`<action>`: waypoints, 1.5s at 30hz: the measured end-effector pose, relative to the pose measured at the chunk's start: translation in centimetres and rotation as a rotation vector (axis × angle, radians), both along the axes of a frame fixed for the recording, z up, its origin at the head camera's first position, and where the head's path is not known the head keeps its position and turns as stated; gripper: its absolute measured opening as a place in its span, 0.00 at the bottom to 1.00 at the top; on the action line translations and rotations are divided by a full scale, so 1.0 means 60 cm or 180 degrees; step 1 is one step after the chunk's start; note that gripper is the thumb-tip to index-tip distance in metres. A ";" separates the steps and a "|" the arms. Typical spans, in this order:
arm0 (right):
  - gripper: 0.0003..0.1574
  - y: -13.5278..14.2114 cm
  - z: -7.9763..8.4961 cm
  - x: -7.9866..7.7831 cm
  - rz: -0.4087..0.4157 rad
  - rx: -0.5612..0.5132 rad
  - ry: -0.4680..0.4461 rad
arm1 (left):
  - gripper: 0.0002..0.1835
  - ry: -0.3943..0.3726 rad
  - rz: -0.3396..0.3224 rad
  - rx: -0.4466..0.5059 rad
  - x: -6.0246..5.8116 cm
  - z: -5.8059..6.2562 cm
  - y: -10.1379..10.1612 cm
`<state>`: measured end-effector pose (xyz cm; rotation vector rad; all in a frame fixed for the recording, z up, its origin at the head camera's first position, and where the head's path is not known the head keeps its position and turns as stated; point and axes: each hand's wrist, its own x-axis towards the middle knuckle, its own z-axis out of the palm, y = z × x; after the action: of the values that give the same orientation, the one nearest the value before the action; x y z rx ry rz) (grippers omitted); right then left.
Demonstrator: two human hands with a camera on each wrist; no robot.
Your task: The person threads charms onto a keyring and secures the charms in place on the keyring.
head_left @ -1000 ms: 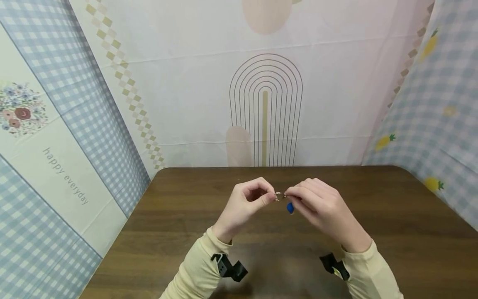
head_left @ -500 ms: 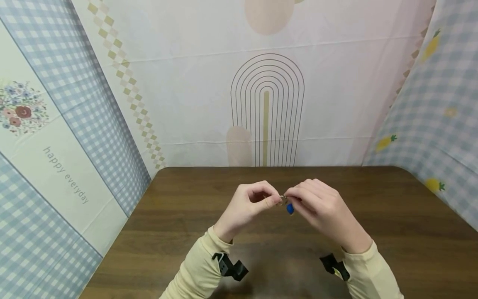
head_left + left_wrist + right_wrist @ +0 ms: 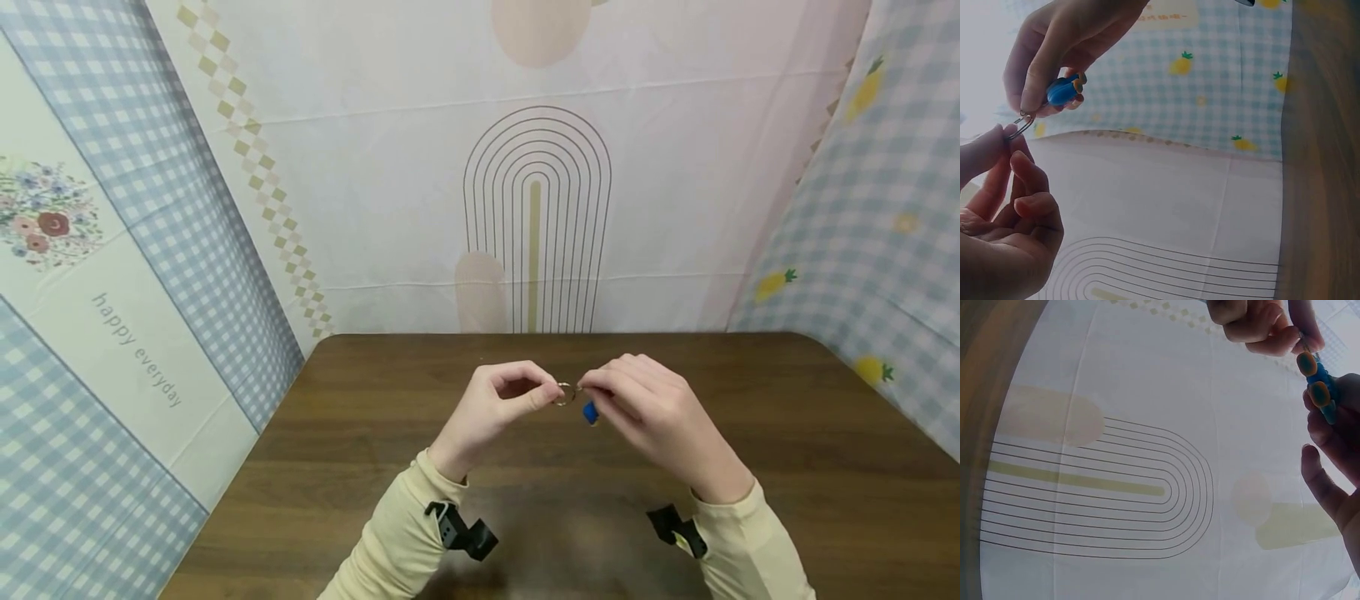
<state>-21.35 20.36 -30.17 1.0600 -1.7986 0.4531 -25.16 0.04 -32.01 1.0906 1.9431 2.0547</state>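
Observation:
My left hand pinches a thin metal key ring between thumb and forefinger, its other fingers loosely curled. Facing it, my right hand pinches the small metal end joined to that ring. From this end hangs a small blue charm with orange parts, just under the right fingertips. Seen from the right wrist, the charm shows two orange-rimmed green ovals and lies against the right fingers. Both hands are raised over the brown table. The right fingertips hide the joint between ring and charm.
A pale printed cloth with arch lines hangs behind the table. Blue checked cloths stand at the left and right. Black camera mounts sit at both sleeves.
The hands came closer together half a second ago, then parted slightly, so the ring shows between them again. The right hand and blue charm have shifted a little right.

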 end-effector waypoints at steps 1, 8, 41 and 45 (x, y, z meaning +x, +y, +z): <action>0.17 0.000 -0.001 0.000 -0.0002 0.0001 -0.0023 | 0.11 -0.0022 0.0020 -0.0029 0.000 -0.001 0.000; 0.17 0.010 -0.008 0.000 -0.0105 0.0130 -0.0393 | 0.10 -0.0087 0.0133 -0.0293 -0.004 -0.004 -0.001; 0.18 0.003 -0.007 0.014 -0.0016 0.0404 -0.0871 | 0.05 0.0013 0.0354 -0.0653 -0.003 0.000 -0.004; 0.19 0.002 -0.007 0.013 0.0004 0.0406 -0.0811 | 0.06 0.0009 0.0338 -0.0614 -0.003 0.000 -0.004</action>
<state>-20.55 20.49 -30.58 1.1311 -2.0746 0.4977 -25.32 -0.22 -32.01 0.9694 2.1906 1.8655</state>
